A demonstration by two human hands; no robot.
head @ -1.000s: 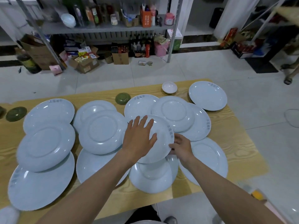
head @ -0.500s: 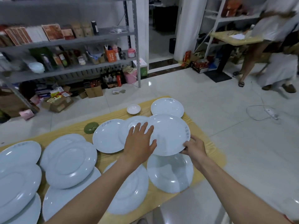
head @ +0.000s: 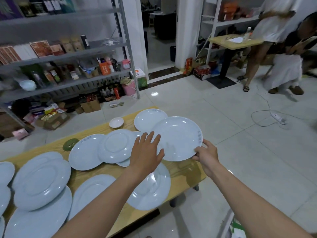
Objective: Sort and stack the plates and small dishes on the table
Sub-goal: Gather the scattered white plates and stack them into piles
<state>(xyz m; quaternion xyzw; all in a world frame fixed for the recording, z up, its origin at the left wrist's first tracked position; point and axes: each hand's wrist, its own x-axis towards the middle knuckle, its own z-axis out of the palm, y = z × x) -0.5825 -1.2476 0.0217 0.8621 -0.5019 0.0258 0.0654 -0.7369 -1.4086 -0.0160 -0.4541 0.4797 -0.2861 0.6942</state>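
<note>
Our right hand point(head: 206, 154) pinched the pale blue plate point(head: 178, 137) by its rim above the table point(head: 185, 170); our left hand point(head: 145, 153), fingers spread, lay flat across its near edge.

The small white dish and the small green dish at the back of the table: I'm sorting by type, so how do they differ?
The white dish sits rim up like a shallow bowl; the green dish looks flatter, possibly upside down. The white dish lies farther back and right, the green dish farther left, beside a plate. Both are much smaller than the plates.
</note>
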